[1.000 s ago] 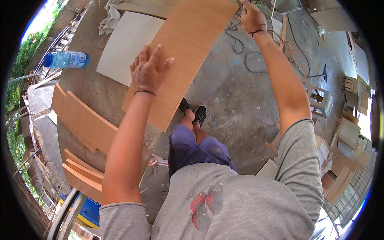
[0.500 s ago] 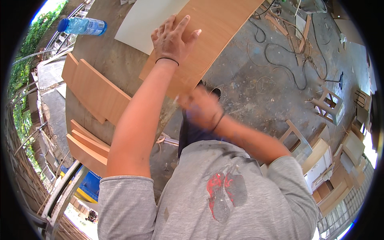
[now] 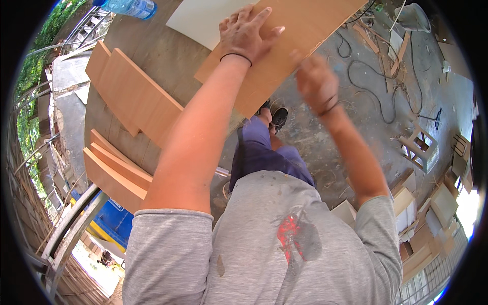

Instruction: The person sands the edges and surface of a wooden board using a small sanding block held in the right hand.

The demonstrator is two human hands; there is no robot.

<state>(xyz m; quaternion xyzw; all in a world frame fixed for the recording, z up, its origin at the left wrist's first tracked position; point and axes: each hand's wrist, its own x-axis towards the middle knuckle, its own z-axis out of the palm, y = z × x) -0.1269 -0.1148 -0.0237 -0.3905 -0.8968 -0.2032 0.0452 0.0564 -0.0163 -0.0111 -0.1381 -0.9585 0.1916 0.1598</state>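
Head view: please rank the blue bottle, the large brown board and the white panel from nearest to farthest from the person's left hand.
1. Large brown board: directly beneath the left hand, in contact with it.
2. White panel: just left of the hand, partly covered by the board.
3. Blue bottle: farther left, at the picture's top edge.

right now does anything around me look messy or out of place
Yes. On the grey floor to the right, a black cable lies in loose loops near scattered wood strips, untidy and possibly a trip hazard. The grey T-shirt also has red and dark patches; paint or print, I can't tell.
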